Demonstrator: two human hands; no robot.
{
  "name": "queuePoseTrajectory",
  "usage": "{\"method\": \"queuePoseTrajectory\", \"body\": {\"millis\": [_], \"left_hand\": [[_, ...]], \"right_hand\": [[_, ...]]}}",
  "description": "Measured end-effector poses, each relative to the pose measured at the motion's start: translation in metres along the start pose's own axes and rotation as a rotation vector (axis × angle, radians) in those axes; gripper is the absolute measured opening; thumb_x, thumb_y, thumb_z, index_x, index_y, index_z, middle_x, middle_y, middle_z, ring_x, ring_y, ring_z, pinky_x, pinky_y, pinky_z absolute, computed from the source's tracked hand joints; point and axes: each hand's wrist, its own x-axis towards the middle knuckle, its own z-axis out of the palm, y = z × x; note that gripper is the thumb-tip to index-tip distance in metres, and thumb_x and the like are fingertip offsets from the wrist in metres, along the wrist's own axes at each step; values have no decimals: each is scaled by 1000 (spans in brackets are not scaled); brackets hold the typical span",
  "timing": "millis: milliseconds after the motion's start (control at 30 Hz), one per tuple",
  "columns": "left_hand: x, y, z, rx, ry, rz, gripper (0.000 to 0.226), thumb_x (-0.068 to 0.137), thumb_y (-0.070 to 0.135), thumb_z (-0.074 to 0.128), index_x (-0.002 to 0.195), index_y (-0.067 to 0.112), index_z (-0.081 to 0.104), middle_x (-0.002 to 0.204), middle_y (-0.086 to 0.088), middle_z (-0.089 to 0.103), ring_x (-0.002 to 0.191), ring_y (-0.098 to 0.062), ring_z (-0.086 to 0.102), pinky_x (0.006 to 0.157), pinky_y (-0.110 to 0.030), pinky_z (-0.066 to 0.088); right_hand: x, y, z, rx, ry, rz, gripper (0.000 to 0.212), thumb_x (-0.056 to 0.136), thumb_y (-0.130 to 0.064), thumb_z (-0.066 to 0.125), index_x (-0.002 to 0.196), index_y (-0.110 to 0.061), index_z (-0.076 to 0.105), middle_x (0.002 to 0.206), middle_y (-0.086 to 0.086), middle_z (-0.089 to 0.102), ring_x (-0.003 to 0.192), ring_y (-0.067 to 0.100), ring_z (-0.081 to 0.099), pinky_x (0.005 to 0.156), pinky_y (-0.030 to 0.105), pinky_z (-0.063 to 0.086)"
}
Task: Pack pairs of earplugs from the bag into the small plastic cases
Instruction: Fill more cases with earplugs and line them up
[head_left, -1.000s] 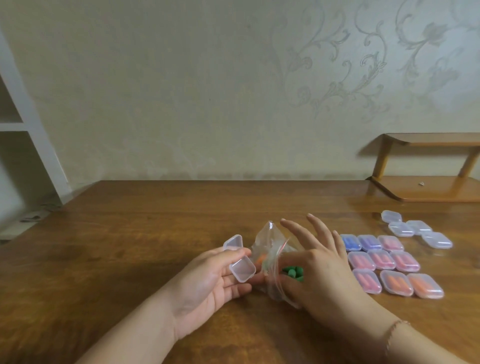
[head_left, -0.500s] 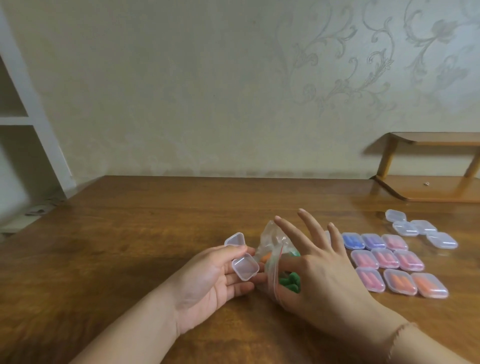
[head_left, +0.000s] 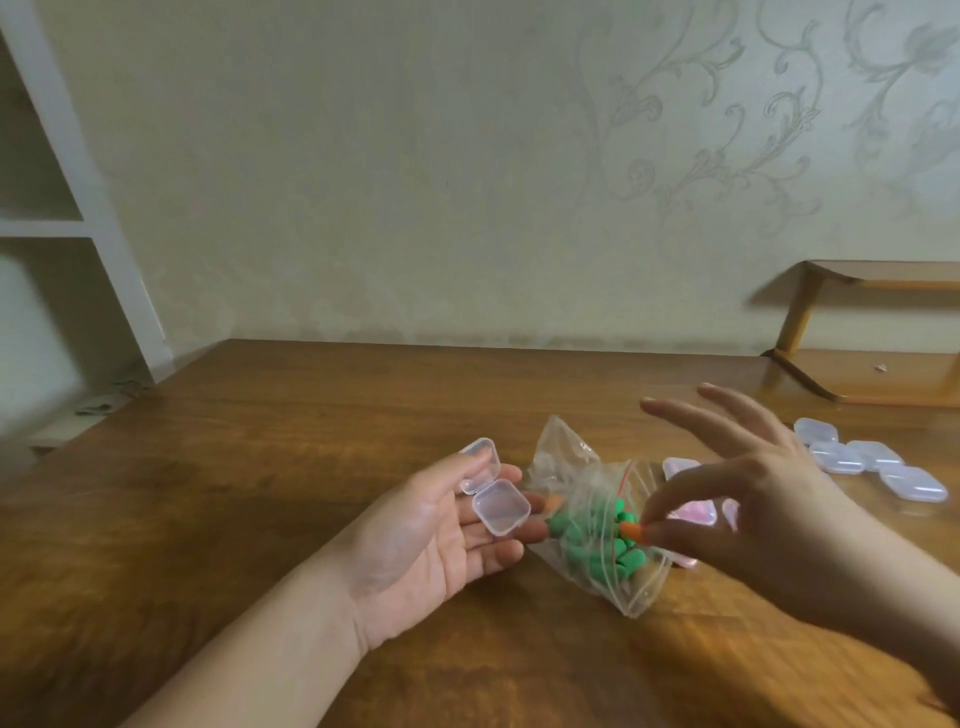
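Note:
My left hand (head_left: 431, 540) lies palm up and holds a small clear plastic case (head_left: 493, 493) with its lid swung open, thumb against the lid. A clear zip bag (head_left: 587, 525) of green earplugs (head_left: 582, 545) lies on the table between my hands. My right hand (head_left: 737, 499) pinches one orange earplug (head_left: 631, 531) between thumb and forefinger just outside the bag's mouth, its other fingers spread upward. Another orange earplug (head_left: 553, 503) shows inside the bag near my left fingertips.
Filled cases with pink earplugs (head_left: 693, 512) lie on the wooden table (head_left: 291, 467) behind my right hand, partly hidden. Several empty clear cases (head_left: 878, 462) sit at the right. A wooden shelf (head_left: 878, 374) stands at the back right, white shelving (head_left: 78, 228) at the left.
My right hand has drawn out of the bag and now pinches an orange earplug. The bag has shifted and opened more. My left hand keeps hold of the open case.

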Motion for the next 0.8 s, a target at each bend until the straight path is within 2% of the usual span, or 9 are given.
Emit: {"method": "queuePoseTrajectory", "body": {"millis": [133,200,267,333,400,533,700,800], "left_hand": [[-7,-5,7,-79,-95,-77,52,84,41,61,121,5,63,113,-24,70,87,-27,70,71,-32,58],[-8,-11,10,-136,-155,-129,53,85,38,61,123,1,63,113,-26,69,87,-30,70,69,-32,59],[-8,-16,11,-156,-212,-146,57,85,38,60,126,-2,62,109,-26,69,88,-31,69,70,-33,59],[-7,-18,11,-153,-237,-137,59,85,38,59,127,-3,61,102,-22,69,86,-28,68,71,-33,59],[-8,-17,11,-158,-251,-133,57,87,38,57,127,-3,61,99,-20,69,82,-25,69,70,-33,60],[-9,-16,11,-134,-234,-120,55,87,38,57,125,-1,62,97,-20,70,80,-23,70,71,-33,61],[-7,-18,10,-111,-226,-124,53,88,37,59,125,-1,63,101,-21,67,84,-25,68,74,-35,61],[-6,-15,7,-98,-222,-119,54,85,35,61,124,-2,63,105,-24,69,85,-29,70,72,-34,61]], "right_hand": [[-4,-5,-14,117,132,-126,14,66,-62,63,71,-51,70,135,-39,42,139,-1,26,105,43,37],[-7,-17,-2,178,215,-238,9,75,-54,66,74,-47,71,130,-34,50,134,3,36,99,37,40],[-10,-29,16,153,278,-329,9,81,-49,66,78,-44,73,130,-25,54,131,12,42,95,37,44],[-12,-33,32,110,303,-361,4,78,-44,72,81,-42,74,131,-19,56,130,15,43,92,42,48],[-12,-33,39,104,275,-342,8,75,-40,79,82,-42,74,133,-20,53,131,15,42,89,46,50],[-11,-34,46,111,279,-326,5,77,-43,73,82,-42,74,133,-20,53,131,16,42,89,48,50],[-10,-36,46,76,239,-335,9,77,-44,69,85,-45,72,140,-22,47,136,13,37,94,43,48],[-9,-32,34,198,323,-293,11,82,-45,63,84,-40,73,135,-22,51,133,8,38,100,31,39]]}}
